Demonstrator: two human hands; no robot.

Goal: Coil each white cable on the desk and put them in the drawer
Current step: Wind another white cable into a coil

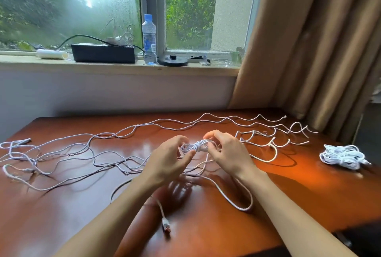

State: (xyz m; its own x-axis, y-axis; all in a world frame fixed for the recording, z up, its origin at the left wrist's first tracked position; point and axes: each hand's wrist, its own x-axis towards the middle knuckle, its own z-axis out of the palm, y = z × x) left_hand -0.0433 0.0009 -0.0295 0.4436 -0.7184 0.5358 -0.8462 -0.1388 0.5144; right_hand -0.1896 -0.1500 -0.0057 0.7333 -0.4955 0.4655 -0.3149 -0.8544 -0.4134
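Head view: left hand (168, 157), right hand (228, 151) fingers (214, 133) pinching cable bundle (196, 146) amid loose cables (244, 208); coil (342, 155) right.

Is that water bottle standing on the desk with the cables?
No, the bottle stands upright on the windowsill, behind and above the desk.

Glossy wooden desk (288, 190), loose white cables (68, 149), coiled bundle (343, 156)
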